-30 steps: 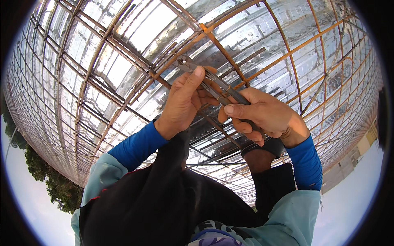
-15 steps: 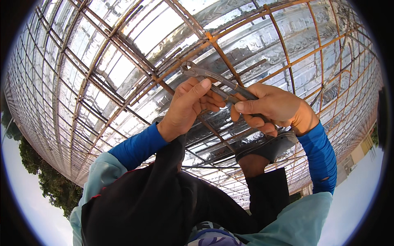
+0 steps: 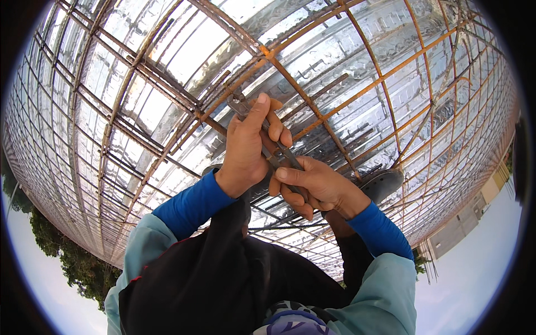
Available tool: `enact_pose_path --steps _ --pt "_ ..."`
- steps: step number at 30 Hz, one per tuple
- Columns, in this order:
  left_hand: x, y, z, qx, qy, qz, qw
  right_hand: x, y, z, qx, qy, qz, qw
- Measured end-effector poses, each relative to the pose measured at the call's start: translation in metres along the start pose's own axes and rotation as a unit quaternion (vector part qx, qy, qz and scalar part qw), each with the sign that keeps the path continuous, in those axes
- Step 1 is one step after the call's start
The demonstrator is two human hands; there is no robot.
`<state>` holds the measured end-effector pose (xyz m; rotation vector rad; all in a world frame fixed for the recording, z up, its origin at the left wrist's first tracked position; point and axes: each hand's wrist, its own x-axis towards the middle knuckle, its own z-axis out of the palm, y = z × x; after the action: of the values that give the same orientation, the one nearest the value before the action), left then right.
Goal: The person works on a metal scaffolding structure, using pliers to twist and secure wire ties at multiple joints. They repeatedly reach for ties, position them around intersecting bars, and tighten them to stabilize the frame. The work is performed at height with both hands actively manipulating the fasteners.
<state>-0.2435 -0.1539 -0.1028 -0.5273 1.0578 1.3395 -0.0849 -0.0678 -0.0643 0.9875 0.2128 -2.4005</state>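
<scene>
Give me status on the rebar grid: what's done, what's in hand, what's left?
Done: the rebar grid is laid out in crossing bars over shiny sheeting.
In hand: the left hand and right hand grip a slim metal tool at a bar crossing.
Left: cannot tell which crossings are fastened.

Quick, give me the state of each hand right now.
Left hand: closed, its grip on the upper part of the metal tool at the rebar grid.
Right hand: closed, its grip on the tool's handles.
</scene>
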Motion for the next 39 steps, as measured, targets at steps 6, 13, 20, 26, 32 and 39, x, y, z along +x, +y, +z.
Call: enact_pose_path --steps 6,13,20,26,32,39 --pt "0.003 -0.001 0.011 0.005 0.057 0.003 0.998 -0.025 0.012 0.056 -0.676 0.381 -0.164 0.609" --pt "-0.002 0.009 0.004 0.1 0.007 -0.014 0.995 -0.001 0.028 0.035 -0.709 0.405 -0.156 0.556" --pt "-0.029 0.009 -0.016 0.148 -0.072 0.003 0.986 -0.001 0.011 0.027 -0.517 0.311 -0.192 0.774" --pt "-0.021 0.002 -0.019 0.131 -0.056 0.011 0.99 0.003 0.017 0.018 -0.427 0.253 -0.179 0.849" --pt "-0.018 0.001 -0.024 0.137 -0.059 0.036 0.988 0.003 0.019 0.027 -0.304 0.211 -0.159 0.915" --pt "-0.016 -0.002 -0.024 0.157 -0.048 0.062 0.985 0.007 0.026 0.039 -0.146 0.168 -0.124 0.967"
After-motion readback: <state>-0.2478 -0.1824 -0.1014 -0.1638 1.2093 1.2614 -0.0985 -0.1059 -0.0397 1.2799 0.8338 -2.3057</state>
